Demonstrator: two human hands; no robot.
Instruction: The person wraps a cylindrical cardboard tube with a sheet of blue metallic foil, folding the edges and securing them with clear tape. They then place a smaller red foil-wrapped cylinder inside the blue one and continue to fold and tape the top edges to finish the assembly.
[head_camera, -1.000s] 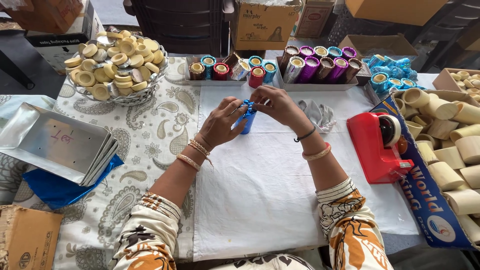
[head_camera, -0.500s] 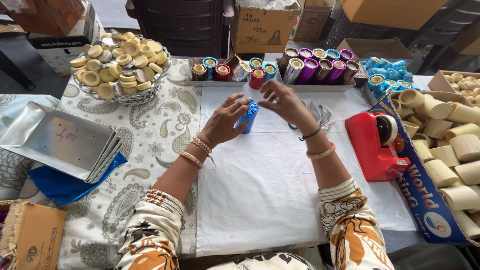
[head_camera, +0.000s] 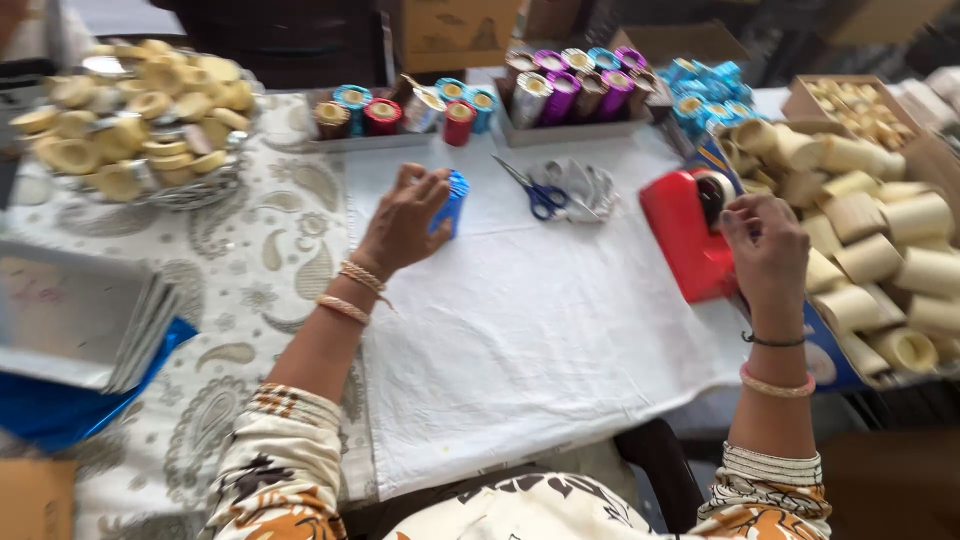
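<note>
My left hand grips a small cylinder wrapped in shiny blue foil, holding it just above the white cloth. My right hand is off to the right, fingers pinched at the roll on the red tape dispenser. Whether a piece of tape is between the fingers is too blurred to tell. Blue-handled scissors lie on the cloth between the two hands.
Trays of foil-wrapped cylinders line the far edge. A wire basket of cream rolls stands at far left, a pile of plain cream tubes at right. Silver and blue foil sheets lie at near left.
My right hand has left the blue cylinder and moved right to the tape dispenser. My left hand alone now holds the cylinder. The camera view has shifted.
</note>
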